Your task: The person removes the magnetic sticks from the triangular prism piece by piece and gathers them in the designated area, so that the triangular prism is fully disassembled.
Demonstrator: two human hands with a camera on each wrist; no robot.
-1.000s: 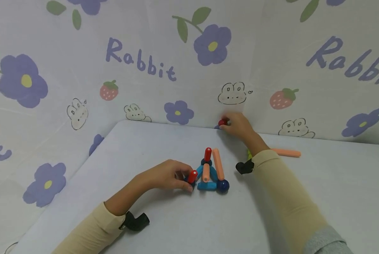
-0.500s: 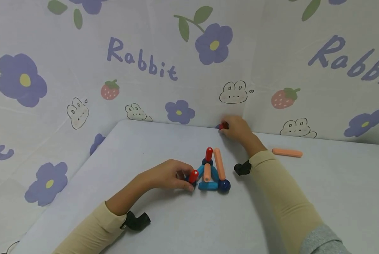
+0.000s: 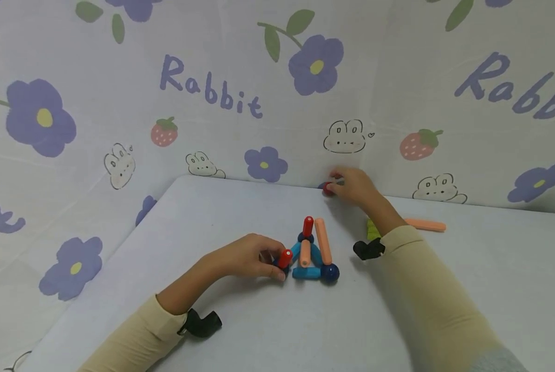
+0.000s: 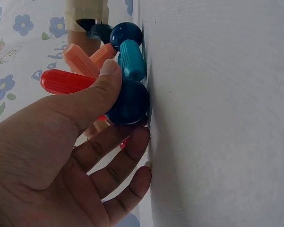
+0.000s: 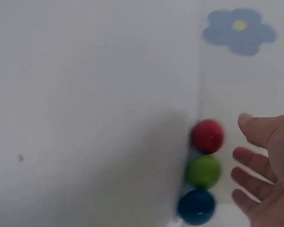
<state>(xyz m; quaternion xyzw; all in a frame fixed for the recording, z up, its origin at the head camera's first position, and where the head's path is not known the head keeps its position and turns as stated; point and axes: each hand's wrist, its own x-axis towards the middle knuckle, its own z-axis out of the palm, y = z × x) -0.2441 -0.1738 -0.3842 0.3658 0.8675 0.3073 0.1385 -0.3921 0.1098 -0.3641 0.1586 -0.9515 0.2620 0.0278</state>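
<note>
My left hand [image 3: 244, 257] grips a dark blue ball [image 4: 128, 101] at the near left corner of a small magnetic stick-and-ball build, thumb on one side and fingers on the other. A red stick [image 3: 285, 258] rises from that ball. Teal sticks [image 3: 306, 273] join the corners, and another dark blue ball [image 3: 330, 274] forms the near right one. At the table's back edge my right hand [image 3: 353, 187] has its fingers spread beside a red ball [image 5: 208, 136]. A green ball [image 5: 204, 171] and a blue ball [image 5: 197, 206] line up with it in the right wrist view.
An orange stick [image 3: 426, 225] lies at the right. Yellow-green pieces [image 3: 373, 229] show partly behind my right forearm. A second red stick [image 3: 308, 226] and leaning orange sticks [image 3: 322, 240] stand on the build. A printed cloth backdrop [image 3: 375, 93] rises behind the table.
My right hand has lowered the red ball to the table's back edge and let go, its fingers now spread. The left hand keeps its grip in the same place.
</note>
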